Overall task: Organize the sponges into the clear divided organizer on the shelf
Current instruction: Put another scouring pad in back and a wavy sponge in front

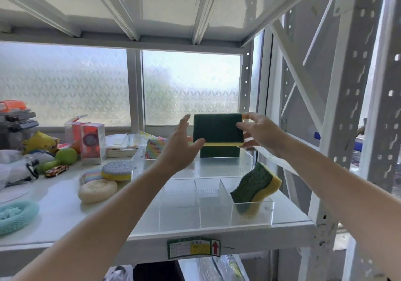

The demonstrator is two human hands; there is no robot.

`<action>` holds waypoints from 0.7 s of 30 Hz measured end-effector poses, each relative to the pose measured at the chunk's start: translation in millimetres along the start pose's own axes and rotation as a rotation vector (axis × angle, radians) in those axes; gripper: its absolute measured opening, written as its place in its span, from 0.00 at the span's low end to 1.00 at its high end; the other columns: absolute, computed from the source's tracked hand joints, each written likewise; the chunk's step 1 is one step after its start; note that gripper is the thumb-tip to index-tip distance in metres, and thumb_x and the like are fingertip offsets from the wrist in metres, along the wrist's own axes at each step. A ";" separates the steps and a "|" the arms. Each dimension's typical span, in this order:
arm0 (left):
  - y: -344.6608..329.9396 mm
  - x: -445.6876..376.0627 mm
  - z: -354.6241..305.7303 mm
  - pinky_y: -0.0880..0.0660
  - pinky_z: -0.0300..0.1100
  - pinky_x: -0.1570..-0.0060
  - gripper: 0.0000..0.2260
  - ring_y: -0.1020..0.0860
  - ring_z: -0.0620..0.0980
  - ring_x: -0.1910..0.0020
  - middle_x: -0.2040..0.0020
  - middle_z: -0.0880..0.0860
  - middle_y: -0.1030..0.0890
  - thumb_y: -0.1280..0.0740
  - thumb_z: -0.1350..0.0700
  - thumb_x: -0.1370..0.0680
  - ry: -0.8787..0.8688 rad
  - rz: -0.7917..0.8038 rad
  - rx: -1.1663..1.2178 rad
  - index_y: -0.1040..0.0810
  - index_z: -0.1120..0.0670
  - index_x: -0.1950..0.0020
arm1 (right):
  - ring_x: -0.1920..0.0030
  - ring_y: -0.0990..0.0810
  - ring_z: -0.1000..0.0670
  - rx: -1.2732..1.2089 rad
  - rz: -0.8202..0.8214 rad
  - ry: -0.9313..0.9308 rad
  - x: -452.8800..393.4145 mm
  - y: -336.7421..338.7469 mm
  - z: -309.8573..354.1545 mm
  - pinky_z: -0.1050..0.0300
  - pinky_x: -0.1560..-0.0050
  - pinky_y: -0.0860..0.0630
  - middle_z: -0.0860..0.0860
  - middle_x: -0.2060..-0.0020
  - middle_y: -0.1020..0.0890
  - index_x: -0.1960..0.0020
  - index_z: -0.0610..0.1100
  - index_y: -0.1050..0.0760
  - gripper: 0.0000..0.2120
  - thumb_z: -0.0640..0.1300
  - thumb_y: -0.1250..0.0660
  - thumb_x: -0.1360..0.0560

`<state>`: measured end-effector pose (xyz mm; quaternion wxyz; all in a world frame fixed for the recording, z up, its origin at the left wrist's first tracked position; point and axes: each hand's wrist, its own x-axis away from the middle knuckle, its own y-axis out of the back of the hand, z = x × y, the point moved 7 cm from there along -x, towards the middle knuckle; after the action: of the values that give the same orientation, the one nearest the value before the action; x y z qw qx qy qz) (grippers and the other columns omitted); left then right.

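Right hand (258,133): I see it pinching the right edge of a green and yellow sponge (218,129), held flat-face toward me above the organizer's back section.
Left hand (181,148): spread wide, thumb under the sponge's lower left corner; whether it touches, I cannot tell.
Clear divided organizer (195,215): on the shelf (65,215), right side.
Wavy sponge (255,185): standing tilted in the front right compartment.
Second green sponge (219,152): upright in the back section.
Round sponges (97,190): loose on the shelf, left of the organizer.
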<state>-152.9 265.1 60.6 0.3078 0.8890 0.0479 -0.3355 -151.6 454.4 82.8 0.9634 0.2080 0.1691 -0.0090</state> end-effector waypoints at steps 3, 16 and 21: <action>0.1 -12.2 -5.9 0.27 0.43 0.50 0.29 0.22 0.49 0.51 0.32 0.56 0.29 0.34 0.59 0.25 -0.025 0.009 0.039 0.41 0.51 0.27 | 0.54 0.19 0.46 0.006 -0.027 0.042 -8.3 6.7 3.5 0.55 0.57 0.19 0.42 0.51 0.20 0.36 0.39 0.33 0.13 0.38 0.40 0.20; -29.8 -20.2 19.7 0.23 0.50 0.47 0.19 0.20 0.52 0.51 0.44 0.54 0.20 0.35 0.58 0.25 0.013 0.097 -0.152 0.28 0.49 0.34 | 0.52 0.22 0.47 0.373 0.010 0.092 -27.6 2.8 -44.6 0.58 0.53 0.23 0.43 0.47 0.22 0.36 0.42 0.30 0.16 0.38 0.35 0.24; -32.0 -21.6 17.4 0.22 0.47 0.48 0.18 0.19 0.51 0.57 0.43 0.54 0.20 0.36 0.58 0.25 0.011 0.112 -0.215 0.26 0.50 0.36 | 0.47 0.22 0.46 0.484 0.010 0.096 -26.9 -2.2 -52.8 0.51 0.43 0.24 0.45 0.45 0.23 0.35 0.42 0.30 0.17 0.41 0.35 0.24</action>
<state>-188.8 283.5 47.4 0.4195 0.8540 0.0354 -0.3055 -194.1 472.3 45.5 0.8762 0.4339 0.2068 -0.0346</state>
